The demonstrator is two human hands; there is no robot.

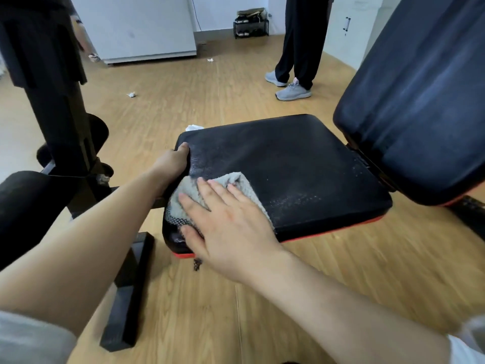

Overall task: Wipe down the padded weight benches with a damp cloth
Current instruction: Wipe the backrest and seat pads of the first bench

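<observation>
While your left hand (pixel 172 160) grips the left edge of the black padded red-trimmed bench seat (pixel 301 164), your right hand (pixel 228 224) presses flat-fingered on the grey terry cloth (pixel 237 181) at its near-left corner, mid-wipe, so next sweep toward the speckled right side.

We are looking at a black padded seat pad (pixel 288 164) with a red underside edge, lying flat, with pale speckles showing across its right part. A grey cloth (pixel 245 186) is lying crumpled on its near-left corner, pressed flat under our right hand (pixel 231 229). The dark backrest pad (pixel 420 101) is standing tilted up just beside the seat's right end.
</observation>
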